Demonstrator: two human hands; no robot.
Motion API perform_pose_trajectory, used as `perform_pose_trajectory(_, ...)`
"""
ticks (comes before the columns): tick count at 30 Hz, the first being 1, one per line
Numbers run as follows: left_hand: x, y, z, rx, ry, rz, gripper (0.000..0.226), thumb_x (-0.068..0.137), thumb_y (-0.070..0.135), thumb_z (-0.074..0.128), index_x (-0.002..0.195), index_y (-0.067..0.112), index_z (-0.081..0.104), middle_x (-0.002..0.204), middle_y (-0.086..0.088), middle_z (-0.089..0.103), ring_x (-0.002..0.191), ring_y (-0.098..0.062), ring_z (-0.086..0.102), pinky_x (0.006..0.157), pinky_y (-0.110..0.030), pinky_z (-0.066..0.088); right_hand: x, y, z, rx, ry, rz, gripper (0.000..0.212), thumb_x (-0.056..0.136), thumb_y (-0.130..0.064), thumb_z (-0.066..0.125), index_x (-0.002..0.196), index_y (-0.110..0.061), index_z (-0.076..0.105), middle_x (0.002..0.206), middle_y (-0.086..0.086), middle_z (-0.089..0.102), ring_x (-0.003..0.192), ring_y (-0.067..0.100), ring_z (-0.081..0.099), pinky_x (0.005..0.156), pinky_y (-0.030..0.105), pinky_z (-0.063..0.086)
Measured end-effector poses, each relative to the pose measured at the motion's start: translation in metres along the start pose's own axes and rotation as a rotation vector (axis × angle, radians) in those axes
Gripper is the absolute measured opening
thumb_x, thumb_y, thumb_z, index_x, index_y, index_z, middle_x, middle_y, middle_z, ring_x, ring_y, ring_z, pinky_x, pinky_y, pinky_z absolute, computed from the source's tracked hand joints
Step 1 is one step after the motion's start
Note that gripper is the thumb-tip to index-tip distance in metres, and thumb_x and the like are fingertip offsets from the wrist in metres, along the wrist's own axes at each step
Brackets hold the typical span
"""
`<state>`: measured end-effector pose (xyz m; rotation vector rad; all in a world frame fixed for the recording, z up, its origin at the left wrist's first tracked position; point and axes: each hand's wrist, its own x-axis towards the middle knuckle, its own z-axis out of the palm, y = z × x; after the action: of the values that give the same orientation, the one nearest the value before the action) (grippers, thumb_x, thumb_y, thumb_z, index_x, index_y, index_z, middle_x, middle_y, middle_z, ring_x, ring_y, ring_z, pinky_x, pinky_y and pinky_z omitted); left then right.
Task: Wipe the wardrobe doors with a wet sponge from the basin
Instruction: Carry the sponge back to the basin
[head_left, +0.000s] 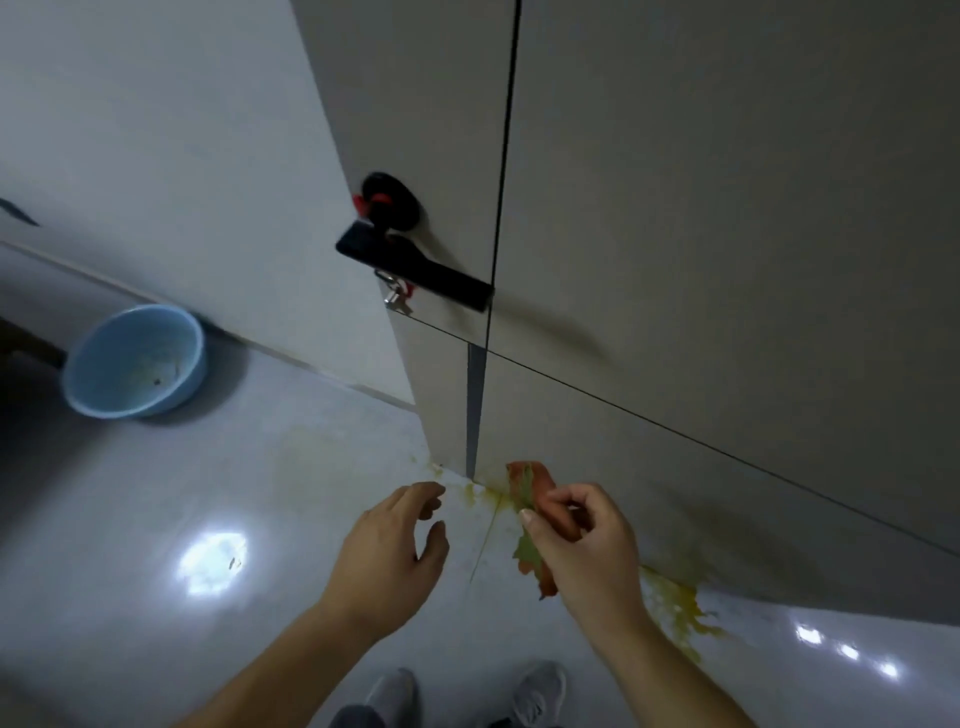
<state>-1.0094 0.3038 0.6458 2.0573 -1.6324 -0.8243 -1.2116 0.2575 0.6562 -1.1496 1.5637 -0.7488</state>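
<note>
1. Head view: the right hand (584, 545), lower centre, pinches an orange-green sponge (535, 504) just beside the wardrobe doors (727, 260).
2. The left hand (392, 540) hovers beside it, fingers loosely curled, holding nothing.
3. A blue basin (135, 361) sits on the floor (156, 571) at left; yellow stains (675, 608) lie along the wardrobe's base.

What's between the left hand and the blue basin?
Only floor, seen in the head view: glossy tile with a faint yellowish stain near the left hand. No object sits before the basin.
</note>
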Motion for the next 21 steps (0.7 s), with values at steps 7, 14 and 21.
perform_pose_trajectory(7, -0.016, -0.006, -0.075, -0.014, 0.048, -0.107, 0.039, 0.100, 0.027, 0.057, 0.138, 0.022, 0.055, 0.128, 0.009, 0.064, 0.104, -0.005, 0.060, 0.087, -0.024, 0.051, -0.021, -0.054, 0.022, -0.026, -0.109, -0.068, 0.026, 0.082, -0.015, 0.083, 0.090, -0.029, 0.063, 0.092, 0.004, 0.065, 0.060, 0.024, 0.070, 0.047, 0.035, 0.056)
perform_pose_trajectory(14, -0.017, -0.099, -0.154, 0.008, 0.113, -0.170, 0.035, 0.100, 0.032, 0.056, 0.134, 0.023, 0.057, 0.126, 0.008, 0.064, 0.107, -0.007, 0.060, 0.089, -0.027, 0.052, -0.038, -0.102, 0.121, -0.083, -0.203, -0.115, 0.023, 0.086, -0.007, 0.080, 0.096, -0.018, 0.062, 0.098, 0.003, 0.061, 0.058, 0.010, 0.066, 0.043, 0.024, 0.052)
perform_pose_trajectory(21, -0.008, -0.215, -0.248, -0.017, 0.118, -0.192, 0.038, 0.102, 0.034, 0.055, 0.139, 0.023, 0.054, 0.129, 0.007, 0.061, 0.110, -0.008, 0.059, 0.092, -0.027, 0.053, -0.044, -0.138, 0.259, -0.098, -0.175, -0.127, 0.022, 0.086, -0.004, 0.078, 0.098, -0.013, 0.062, 0.093, 0.007, 0.063, 0.050, 0.008, 0.064, 0.041, 0.024, 0.051)
